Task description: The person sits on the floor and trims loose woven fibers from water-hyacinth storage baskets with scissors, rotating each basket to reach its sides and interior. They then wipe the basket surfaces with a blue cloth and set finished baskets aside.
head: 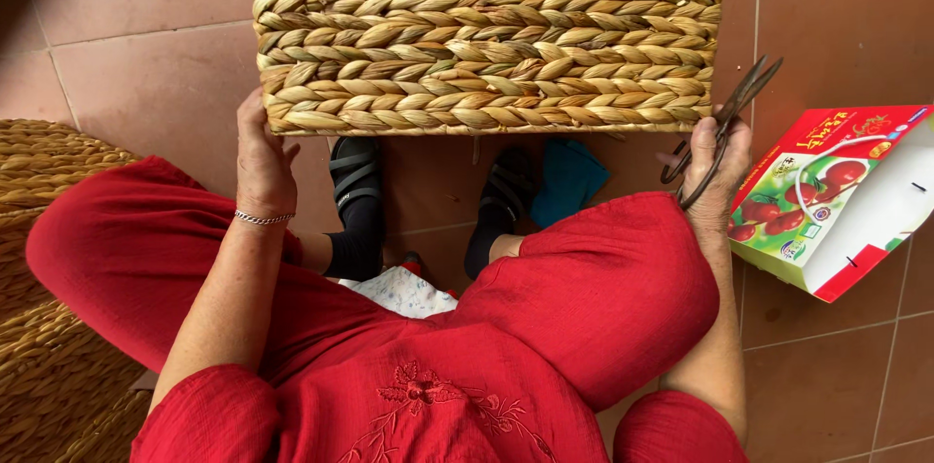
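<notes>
— Red-clothed knees (584, 298) fill my near view. Past them, what's held?

— Big woven straw-coloured basket (486, 30), long axis running left to right across me, tipped over the tiled floor (846, 25). Left hand (261, 157) clasps its near-left corner.

— And the right?

— Right hand (715, 166) sits at the near-right corner, fingers closed on dark metal scissors (725, 127), blades pointing up and away. Red fruit-printed cardboard box (837, 195) lies just beside it.
</notes>
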